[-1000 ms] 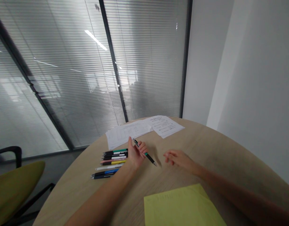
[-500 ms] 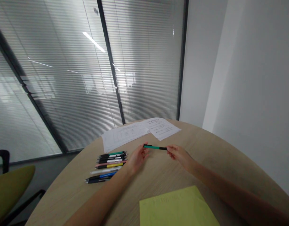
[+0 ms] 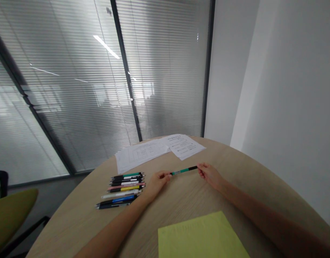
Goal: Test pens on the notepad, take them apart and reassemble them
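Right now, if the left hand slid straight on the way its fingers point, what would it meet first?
Likely the right hand. The left hand points to the right along the green and black pen that both hands pinch, one at each end above the table. Depth is hard to judge, so it may pass just beside it.

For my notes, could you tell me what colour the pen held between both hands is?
Green with a black end, the pen shows best in the head view.

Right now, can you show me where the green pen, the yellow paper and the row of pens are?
green pen (image 3: 184, 170), head view, on the middle of its barrel.
yellow paper (image 3: 199, 236), head view, on the middle of the sheet.
row of pens (image 3: 122, 188), head view, on the pink pen's barrel.
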The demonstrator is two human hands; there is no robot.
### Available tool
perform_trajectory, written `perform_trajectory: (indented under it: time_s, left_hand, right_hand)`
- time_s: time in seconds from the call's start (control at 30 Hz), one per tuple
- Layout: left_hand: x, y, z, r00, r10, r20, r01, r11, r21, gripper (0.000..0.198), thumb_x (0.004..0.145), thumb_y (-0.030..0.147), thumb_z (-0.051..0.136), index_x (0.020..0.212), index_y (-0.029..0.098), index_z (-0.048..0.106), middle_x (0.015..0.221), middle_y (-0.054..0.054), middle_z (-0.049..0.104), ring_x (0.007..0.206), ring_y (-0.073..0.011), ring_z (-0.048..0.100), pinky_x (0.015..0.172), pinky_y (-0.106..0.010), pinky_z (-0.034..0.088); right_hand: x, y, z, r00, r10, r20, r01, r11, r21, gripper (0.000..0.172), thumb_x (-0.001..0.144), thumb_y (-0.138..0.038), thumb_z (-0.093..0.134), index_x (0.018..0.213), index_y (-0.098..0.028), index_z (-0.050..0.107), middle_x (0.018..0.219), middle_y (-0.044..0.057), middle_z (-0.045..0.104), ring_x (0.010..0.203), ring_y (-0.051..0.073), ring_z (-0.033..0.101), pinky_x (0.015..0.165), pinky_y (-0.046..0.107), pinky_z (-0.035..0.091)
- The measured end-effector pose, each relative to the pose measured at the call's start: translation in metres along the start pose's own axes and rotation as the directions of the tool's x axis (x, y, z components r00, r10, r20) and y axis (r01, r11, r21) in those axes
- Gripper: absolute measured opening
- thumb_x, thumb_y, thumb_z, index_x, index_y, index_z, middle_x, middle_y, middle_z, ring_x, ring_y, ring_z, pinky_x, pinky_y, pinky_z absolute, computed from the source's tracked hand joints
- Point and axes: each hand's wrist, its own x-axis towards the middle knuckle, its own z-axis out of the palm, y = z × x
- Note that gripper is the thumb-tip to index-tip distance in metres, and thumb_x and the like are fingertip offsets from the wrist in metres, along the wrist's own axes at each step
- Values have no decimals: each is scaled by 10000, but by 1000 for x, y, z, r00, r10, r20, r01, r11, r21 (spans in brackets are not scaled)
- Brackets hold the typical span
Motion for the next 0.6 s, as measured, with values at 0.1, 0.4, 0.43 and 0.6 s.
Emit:
perform_trajectory:
  time_s: [0.1,0.4,0.43,0.6]
  left_hand:
    - [-4,2,-3,1000,18,10,-18,997,78,286,624,417,580,518,153,550,389,84,380,393,-76,308,418,-207,192]
    - [-4,1,0,999,14,31,-16,996,84,433,664,577,429,534,170,496,451,48,425,415,-93,361,414,-208,257]
    - [-4,1,0,999,12,32,-14,997,77,437,667,579,421,530,171,494,450,47,423,413,-93,362,414,-208,261]
    - [-6,1,-1,998,11,54,-14,999,52,431,652,572,453,511,167,497,445,45,426,409,-88,359,412,-205,260]
  right_hand:
    - [0,1,-1,1000,-8,15,8,1000,-21,293,568,-391,669,536,-173,475,455,-57,458,401,55,371,411,211,260]
    - [2,0,-4,994,-30,107,35,999,-42,308,518,-393,699,646,-187,508,569,-26,518,524,96,478,505,232,365]
    - [2,0,-4,994,-26,109,32,998,-52,298,551,-406,675,675,-190,512,587,-20,529,532,99,488,502,231,369]
    - [-1,0,0,997,23,75,-11,987,-158,250,712,-441,500,732,-192,504,439,-63,443,349,61,368,348,185,233]
